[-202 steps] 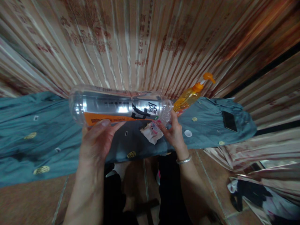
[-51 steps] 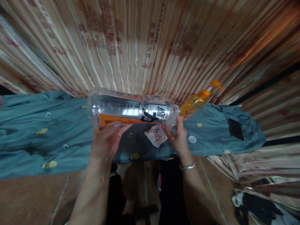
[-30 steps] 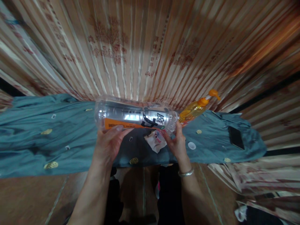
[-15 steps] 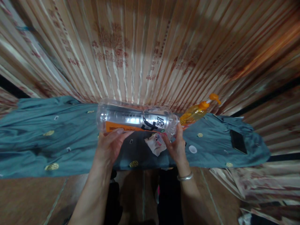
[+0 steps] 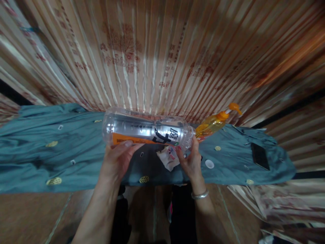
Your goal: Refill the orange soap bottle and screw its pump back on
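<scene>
A large clear plastic bottle (image 5: 142, 128) with a silver and orange label lies sideways in the air between my two hands, its neck toward the right. My left hand (image 5: 119, 154) supports the bottle's base end from below, thumb along the orange band. Around the neck end, my right hand (image 5: 190, 156) is closed with thumb and fingers. Below the bottle, by my right hand, is a crumpled white wrapper (image 5: 168, 161) with pink print. A yellow pump bottle (image 5: 211, 124) with an orange top stands just beyond the neck.
A teal cloth (image 5: 83, 149) with yellow spots covers the narrow table. A white round cap (image 5: 209, 164) lies right of my right hand, and a black phone (image 5: 260, 156) rests farther right. Pleated patterned curtains (image 5: 152, 61) hang close behind the table.
The bottle has turned slightly about its long axis, so the large black lettering shows differently. Both hands keep their hold, and the view has shifted a little.
</scene>
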Demonstrator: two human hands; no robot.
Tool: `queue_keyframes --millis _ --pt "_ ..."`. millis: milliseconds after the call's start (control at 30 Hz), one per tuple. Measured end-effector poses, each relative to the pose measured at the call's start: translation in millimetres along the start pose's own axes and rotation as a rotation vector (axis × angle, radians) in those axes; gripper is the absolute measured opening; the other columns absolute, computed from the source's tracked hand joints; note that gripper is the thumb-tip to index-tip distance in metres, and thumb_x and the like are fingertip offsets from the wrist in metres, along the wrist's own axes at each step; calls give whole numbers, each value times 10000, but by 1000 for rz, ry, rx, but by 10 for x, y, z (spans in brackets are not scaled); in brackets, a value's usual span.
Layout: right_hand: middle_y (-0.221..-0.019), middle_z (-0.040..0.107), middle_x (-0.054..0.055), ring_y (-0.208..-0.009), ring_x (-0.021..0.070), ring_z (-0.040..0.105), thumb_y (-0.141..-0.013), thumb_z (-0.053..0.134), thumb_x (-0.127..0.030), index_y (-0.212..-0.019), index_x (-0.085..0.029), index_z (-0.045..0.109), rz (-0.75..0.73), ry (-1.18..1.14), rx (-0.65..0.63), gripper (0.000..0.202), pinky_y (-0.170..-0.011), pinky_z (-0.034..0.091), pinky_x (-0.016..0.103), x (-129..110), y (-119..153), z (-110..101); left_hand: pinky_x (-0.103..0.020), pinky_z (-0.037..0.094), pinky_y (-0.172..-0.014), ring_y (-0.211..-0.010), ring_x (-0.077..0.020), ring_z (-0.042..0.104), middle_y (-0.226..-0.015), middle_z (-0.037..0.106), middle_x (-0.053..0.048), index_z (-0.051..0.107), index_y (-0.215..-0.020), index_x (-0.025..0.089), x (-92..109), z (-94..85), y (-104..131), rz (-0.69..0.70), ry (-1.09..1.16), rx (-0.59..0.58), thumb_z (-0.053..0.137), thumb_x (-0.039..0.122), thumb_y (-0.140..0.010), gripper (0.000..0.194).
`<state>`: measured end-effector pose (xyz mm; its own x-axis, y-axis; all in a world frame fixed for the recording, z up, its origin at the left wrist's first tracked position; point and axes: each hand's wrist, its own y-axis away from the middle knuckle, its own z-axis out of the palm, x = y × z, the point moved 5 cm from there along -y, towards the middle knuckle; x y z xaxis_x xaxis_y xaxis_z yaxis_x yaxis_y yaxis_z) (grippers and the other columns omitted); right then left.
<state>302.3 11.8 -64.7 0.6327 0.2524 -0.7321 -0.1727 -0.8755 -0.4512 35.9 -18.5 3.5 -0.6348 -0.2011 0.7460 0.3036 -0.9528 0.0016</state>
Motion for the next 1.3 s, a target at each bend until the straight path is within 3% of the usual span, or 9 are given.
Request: queue_keyframes --millis 200,333,500,767,1100,1300 --pt "-1290 803 227 -1024 365 838 -925 688 -529 -1579 -140 482 -5 16 19 788 -821 695 474 -32 3 -4 -460 753 -769 -851 -310 840 -873 859 -38 799 -1032 259 -24 -3 -5 -14 -1 42 1034 283 -538 548" --pt "-1306 805 205 -1077 351 833 -942 678 -511 -1607 -162 454 -39 10 28 784 -857 698 472 -32 6 1 -509 756 -777 -813 -328 840 -802 841 -43 805 -1015 258 -28 11 -17 3 -36 -6 1006 296 -587 475" --pt "-1309 800 196 -1060 336 835 -961 669 -493 -1615 -168 456 -49 7 18 761 -852 700 448 -31 3 0 -605 739 -844 -915 -386 842 -846 853 -44 814 -982 288 -60 -3 -14 -15 -25 10 986 314 -609 412" --pt "-1302 793 214 -1062 352 824 -943 679 -544 -1590 -141 475 -12 4 2 789 -839 698 460 -12 0 -4 -470 745 -841 -1060 -356 828 -936 860 -39 801 -914 281 -67 50 -29 -37 18 -4 1035 342 -535 450" --pt "-1334 786 222 -1055 347 827 -943 673 -521 -1584 -139 486 -9 -18 9 769 -835 701 456 -45 -12 -9 -597 717 -952 -1178 -407 789 -930 851 -38 794 -969 321 -70 186 10 -51 25 -81 1010 392 -603 431" --pt "-1391 747 271 -1126 347 815 -967 651 -528 -1580 -91 477 -46 6 9 773 -874 687 444 -50 -9 -8 -585 704 -992 -1168 -362 795 -941 841 -15 783 -978 285 -85 178 24 -65 46 -66 1023 324 -591 457"
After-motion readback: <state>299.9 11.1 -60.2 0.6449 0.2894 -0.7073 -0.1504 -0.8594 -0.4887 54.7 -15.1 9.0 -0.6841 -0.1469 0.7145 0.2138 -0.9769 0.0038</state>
